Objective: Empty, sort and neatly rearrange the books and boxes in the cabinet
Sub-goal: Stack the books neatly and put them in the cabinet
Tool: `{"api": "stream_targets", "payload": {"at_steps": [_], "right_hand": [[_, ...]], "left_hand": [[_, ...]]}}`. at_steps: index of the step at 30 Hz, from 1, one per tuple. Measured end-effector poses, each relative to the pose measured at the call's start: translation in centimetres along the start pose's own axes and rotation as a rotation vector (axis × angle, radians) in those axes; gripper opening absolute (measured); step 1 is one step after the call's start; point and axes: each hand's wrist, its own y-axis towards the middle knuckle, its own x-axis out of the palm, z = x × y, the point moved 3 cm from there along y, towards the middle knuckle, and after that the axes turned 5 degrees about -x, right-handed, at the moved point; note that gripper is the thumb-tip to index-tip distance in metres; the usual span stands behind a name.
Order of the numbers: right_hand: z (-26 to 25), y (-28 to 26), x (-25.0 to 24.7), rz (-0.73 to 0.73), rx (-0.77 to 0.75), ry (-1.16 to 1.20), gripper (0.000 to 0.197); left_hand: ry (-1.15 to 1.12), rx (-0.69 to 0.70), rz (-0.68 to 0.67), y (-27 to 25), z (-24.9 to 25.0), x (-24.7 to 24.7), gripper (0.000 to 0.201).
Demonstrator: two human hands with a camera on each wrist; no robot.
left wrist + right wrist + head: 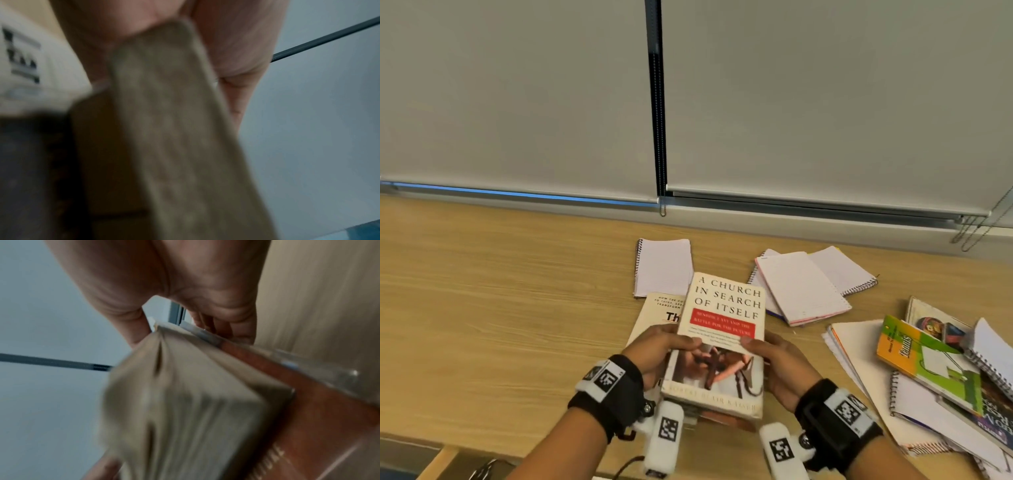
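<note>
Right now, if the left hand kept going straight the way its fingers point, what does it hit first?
The left hand points right, its thumb already on the white hardcover titled A Church in Search of Itself, so that book blocks it at once. Beyond the book is the right hand, though depth is unclear.

— Top book [722, 329]: cream cover, black title lettering, red band. Countertop [500, 308]: light wood grain.

— Noted. Notebooks [803, 286]: white ruled pages. Paperback [914, 356] at right: orange and green. Wrist straps [616, 394]: black, with black-and-white square markers.
</note>
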Motion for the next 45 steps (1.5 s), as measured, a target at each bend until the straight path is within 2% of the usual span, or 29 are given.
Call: {"api": "stream_targets", "payload": {"at_steps": [2, 5, 7, 9, 11, 15, 18, 20, 23, 26, 29, 33, 36, 40, 42, 45], "right_hand": [[-0.3, 1.2, 2.9, 0.003, 0.01, -0.044, 0.032], [0.1, 3.1, 6.4, 0.0, 0.056, -0.104, 0.019], [0.8, 4.0, 7.6, 0.017, 0.082, -0.135, 0.012], [1.3, 4.6, 8.4, 0.029, 0.093, -0.166, 0.015], [1.5, 4.9, 8.2, 0.021, 0.097, -0.195, 0.021], [1.4, 4.1, 5.8, 0.045, 0.094, -0.261, 0.022], [1.7, 2.2, 2.0, 0.034, 0.123, -0.309, 0.025], [1.9, 1.0, -0.4, 0.04, 0.146, -0.334, 0.027], [1.5, 0.0, -2.6, 0.077, 0.161, -0.391, 0.027], [1.0, 0.0, -2.6, 0.078, 0.173, -0.465, 0.025], [0.3, 0.3, -1.5, 0.067, 0.161, -0.535, 0.022], [-0.2, 0.6, -0.3, 0.049, 0.133, -0.576, 0.019], [0.0, 0.9, -0.2, 0.038, 0.142, -0.6, 0.021], [-0.1, 0.8, -0.3, 0.038, 0.14, -0.633, 0.021], [0.0, 0.9, -0.1, 0.033, 0.13, -0.648, 0.02], [0.6, 1.3, 0.0, 0.048, 0.074, -0.646, 0.02]], "left_hand": [[0.004, -0.039, 0.051, 0.4, 0.9, -2.2, 0.016], [-0.007, -0.122, 0.103, 1.0, 1.8, -5.4, 0.013], [0.114, -0.18, 0.132, 1.5, 1.8, -7.1, 0.013], [0.248, -0.207, 0.149, 2.0, 1.3, -8.4, 0.015], [0.288, -0.193, 0.167, 2.5, 0.6, -8.6, 0.018], [0.306, -0.164, 0.182, 2.6, -1.2, -6.6, 0.029], [0.314, -0.121, 0.197, 2.0, -3.7, -2.8, 0.021], [0.37, -0.127, 0.192, 1.7, -5.6, -0.2, 0.029], [0.508, -0.144, 0.265, 1.9, -7.0, 2.0, 0.046], [0.511, -0.15, 0.293, 1.6, -6.8, 2.5, 0.058], [0.467, -0.137, 0.284, 1.7, -6.4, 1.8, 0.056], [0.38, -0.128, 0.251, 1.5, -5.3, 1.0, 0.045], [0.361, -0.116, 0.201, 1.4, -4.9, 0.7, 0.025], [0.33, -0.086, 0.182, 1.4, -4.9, 0.9, 0.017], [0.313, -0.072, 0.17, 1.2, -4.8, 1.2, 0.026], [0.289, -0.033, 0.145, 1.0, -5.0, 1.8, 0.053]]}}
